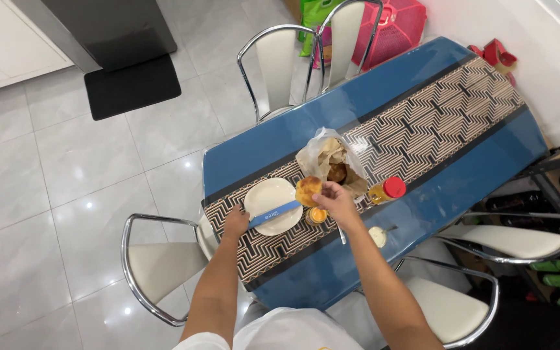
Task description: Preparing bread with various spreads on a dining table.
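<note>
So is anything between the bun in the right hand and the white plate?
Nothing visible blocks it. The right hand holds the bun right at the edge of the plate. Only the blue knife, held by the left hand, lies across the plate's near half.

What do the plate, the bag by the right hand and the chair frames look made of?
Plate: likely glazed ceramic, cream with an even sheen; melamine possible. Bag: thin crinkled plastic over brown paper, translucent and creased. Chair frames: chromed metal tube, mirror-bright highlights.
</note>
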